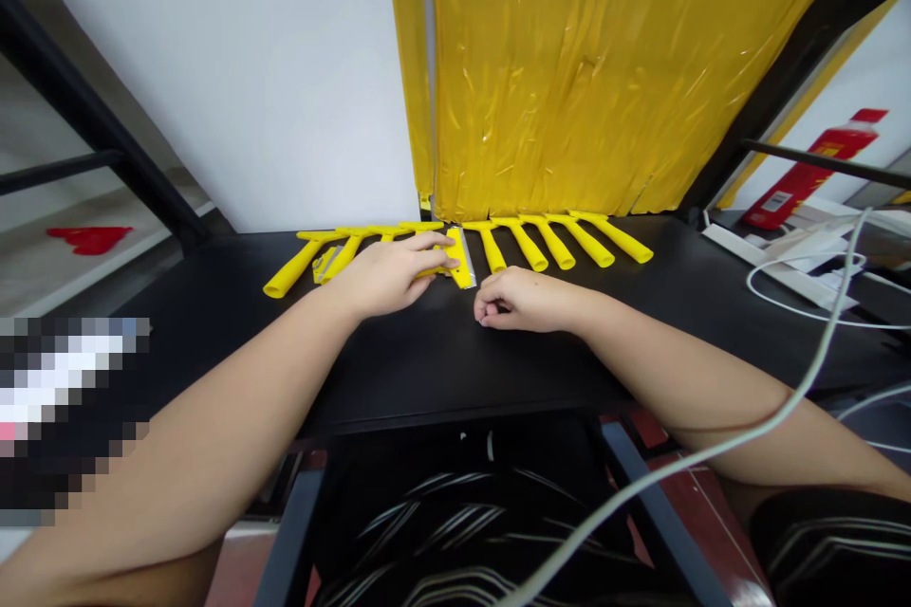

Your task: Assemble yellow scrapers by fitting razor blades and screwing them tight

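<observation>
My left hand (391, 275) is closed on a yellow plastic scraper (461, 256), its fingers over the handle. The scraper's wide head points right, with a thin grey strip along its edge. Just right of it, my right hand (527, 299) hovers low over the black tabletop (441, 370), fingers curled and pinched; what they hold, if anything, is too small to make out. Behind both hands lies a row of yellow T-shaped scraper handles (530, 247) with hollow round ends. Near my left wrist, a further yellow piece with a grey part (325, 264) is partly hidden.
A white panel (249, 66) and a sheet of yellow film (604, 66) stand behind the table. Black frame bars (114, 152) flank it. At the right are a red bottle (811, 166) and white trays (765, 266). A white cable (683, 469) crosses before my right arm.
</observation>
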Demonstrator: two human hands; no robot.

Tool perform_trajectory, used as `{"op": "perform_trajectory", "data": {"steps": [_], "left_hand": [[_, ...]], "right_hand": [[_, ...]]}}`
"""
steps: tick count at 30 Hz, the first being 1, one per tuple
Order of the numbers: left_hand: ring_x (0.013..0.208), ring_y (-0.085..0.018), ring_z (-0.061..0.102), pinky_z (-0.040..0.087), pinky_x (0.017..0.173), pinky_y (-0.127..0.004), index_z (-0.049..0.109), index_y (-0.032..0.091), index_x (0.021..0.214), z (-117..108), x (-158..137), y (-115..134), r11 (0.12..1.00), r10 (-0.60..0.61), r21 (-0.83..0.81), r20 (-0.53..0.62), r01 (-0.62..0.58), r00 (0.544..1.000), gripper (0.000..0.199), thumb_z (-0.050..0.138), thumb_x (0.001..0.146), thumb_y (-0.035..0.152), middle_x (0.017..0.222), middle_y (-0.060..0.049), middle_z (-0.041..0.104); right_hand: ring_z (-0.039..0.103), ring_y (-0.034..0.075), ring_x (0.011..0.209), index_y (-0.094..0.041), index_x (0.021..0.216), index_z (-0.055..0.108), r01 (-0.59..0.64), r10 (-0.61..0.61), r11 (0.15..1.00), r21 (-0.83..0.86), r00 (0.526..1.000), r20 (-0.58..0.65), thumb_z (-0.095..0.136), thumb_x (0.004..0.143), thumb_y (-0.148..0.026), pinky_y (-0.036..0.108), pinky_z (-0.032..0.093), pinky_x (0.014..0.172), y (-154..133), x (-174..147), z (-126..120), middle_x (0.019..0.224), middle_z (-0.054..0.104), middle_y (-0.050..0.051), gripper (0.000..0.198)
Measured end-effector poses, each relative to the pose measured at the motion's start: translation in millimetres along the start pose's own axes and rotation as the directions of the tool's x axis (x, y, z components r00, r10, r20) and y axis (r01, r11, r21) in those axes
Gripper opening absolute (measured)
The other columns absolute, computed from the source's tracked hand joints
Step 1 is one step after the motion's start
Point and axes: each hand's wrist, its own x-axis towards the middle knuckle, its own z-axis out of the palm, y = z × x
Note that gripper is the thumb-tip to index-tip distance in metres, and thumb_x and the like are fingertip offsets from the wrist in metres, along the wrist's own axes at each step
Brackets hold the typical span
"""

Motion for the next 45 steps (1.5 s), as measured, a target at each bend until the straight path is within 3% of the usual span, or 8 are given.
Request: {"op": "perform_trajectory", "data": {"steps": [3,9,14,22,27,33,38,45], "left_hand": [[0.122,-0.024,0.072,0.061,0.098,-0.039,0.074,0.028,0.131,1.2,-0.1,-0.2,1.000,0.007,-0.003,-0.005,-0.007,1.000,0.038,0.054,0.100,0.021,0.157,-0.004,0.061],[0.119,-0.024,0.073,0.063,0.086,-0.037,0.072,0.031,0.134,-1.3,0.7,10.5,0.998,0.035,0.055,0.001,-0.035,0.999,0.040,0.050,0.103,0.022,0.160,-0.003,0.059],[0.115,-0.023,0.074,0.062,0.078,-0.033,0.071,0.029,0.133,-2.5,1.5,17.9,0.994,0.063,0.090,-0.040,-0.059,0.997,0.038,0.049,0.103,0.020,0.158,-0.006,0.060],[0.109,-0.022,0.075,0.058,0.068,-0.031,0.071,0.028,0.129,-2.7,1.9,24.0,0.988,0.079,0.138,-0.073,-0.068,0.994,0.034,0.047,0.106,0.022,0.156,-0.005,0.062],[0.111,-0.023,0.074,0.057,0.068,-0.031,0.071,0.029,0.129,-2.7,2.3,26.1,0.986,0.093,0.147,-0.088,-0.079,0.992,0.033,0.048,0.107,0.023,0.156,-0.004,0.062],[0.112,-0.024,0.074,0.057,0.068,-0.033,0.068,0.031,0.136,-2.9,3.0,26.8,0.984,0.090,0.157,-0.071,-0.078,0.993,0.035,0.046,0.109,0.025,0.157,-0.003,0.060],[0.117,-0.024,0.073,0.058,0.071,-0.031,0.067,0.030,0.133,-2.1,3.8,28.7,0.981,0.086,0.180,-0.052,-0.076,0.995,0.034,0.042,0.110,0.026,0.159,-0.004,0.059],[0.113,-0.022,0.075,0.057,0.068,-0.029,0.068,0.026,0.127,-3.4,4.8,30.8,0.987,0.064,0.153,-0.057,-0.055,0.996,0.028,0.047,0.108,0.024,0.157,-0.004,0.061]], "right_hand": [[0.056,0.013,0.069,-0.020,0.085,0.075,0.014,-0.014,1.000,-0.001,0.999,-0.029,0.068,0.086,-0.007,0.028,0.042,0.069,-5.4,-0.2,-0.4,0.081,0.067,0.000,0.014],[0.053,0.016,0.074,-0.020,0.089,0.073,0.023,-0.006,0.999,0.039,0.914,-0.406,0.069,0.091,-0.019,0.030,0.043,0.070,1.4,3.7,-0.2,0.085,0.059,0.002,0.004],[0.051,0.016,0.073,-0.021,0.088,0.074,-0.002,0.064,0.992,0.127,0.873,-0.484,0.071,0.090,-0.025,0.031,0.045,0.070,11.7,7.3,3.6,0.091,0.056,0.003,0.006],[0.058,0.016,0.073,-0.021,0.084,0.066,-0.008,0.198,0.925,0.380,0.864,-0.464,0.076,0.084,-0.032,0.032,0.049,0.067,18.4,13.5,9.4,0.089,0.061,0.003,0.015],[0.059,0.014,0.056,-0.026,0.088,0.048,-0.114,0.380,0.755,0.645,0.879,-0.290,0.080,0.082,-0.034,0.028,0.046,0.053,15.3,15.0,11.1,0.066,0.057,-0.006,0.034],[0.064,0.011,0.059,-0.025,0.090,0.043,-0.108,0.488,0.575,0.811,0.841,-0.234,0.085,0.076,-0.024,0.027,0.058,0.055,14.2,19.9,14.3,0.080,0.062,-0.006,0.044],[0.064,0.011,0.060,-0.026,0.094,0.044,-0.145,0.516,0.435,0.888,0.849,-0.114,0.083,0.079,-0.015,0.025,0.062,0.057,12.5,19.8,12.5,0.073,0.064,-0.006,0.043],[0.062,0.010,0.058,-0.025,0.093,0.046,-0.152,0.535,0.387,0.909,0.841,-0.087,0.083,0.080,-0.012,0.022,0.061,0.056,10.8,19.9,11.2,0.068,0.064,-0.006,0.041]]}}
